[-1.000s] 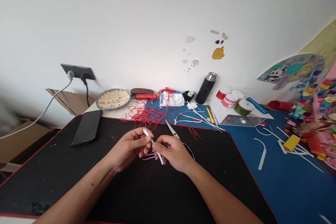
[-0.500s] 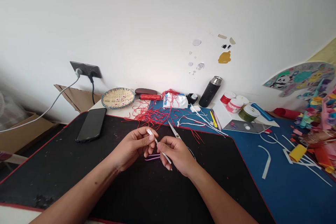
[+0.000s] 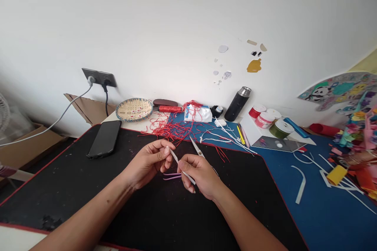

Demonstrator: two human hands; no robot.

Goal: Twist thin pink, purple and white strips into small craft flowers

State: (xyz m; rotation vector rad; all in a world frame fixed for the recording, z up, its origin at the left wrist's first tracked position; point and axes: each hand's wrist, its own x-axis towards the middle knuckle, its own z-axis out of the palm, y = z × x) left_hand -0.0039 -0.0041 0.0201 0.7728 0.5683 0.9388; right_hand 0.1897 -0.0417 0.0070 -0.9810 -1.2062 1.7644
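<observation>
My left hand (image 3: 149, 162) pinches the upper end of a thin white paper strip (image 3: 180, 166) between thumb and fingers. My right hand (image 3: 199, 176) grips its lower end. Just beneath the strip, several thin purple paper strips (image 3: 172, 176) lie on the black desk mat (image 3: 59, 192). Steel scissors (image 3: 196, 149) lie next to my right hand, blades pointing away from me, with their handles hidden under that hand.
A tangle of red thread (image 3: 173, 129) spreads across the mat's far edge. A black phone (image 3: 104, 139) lies to the left, with a woven basket (image 3: 134, 110) behind it. White strips, a thermos (image 3: 237, 104) and jars stand beyond. Colourful paper scraps (image 3: 356, 160) pile up on a blue mat (image 3: 294, 219).
The whole scene has shifted slightly right in view. My hands have drawn a little apart, and my right hand now holds the strip nearer its lower end.
</observation>
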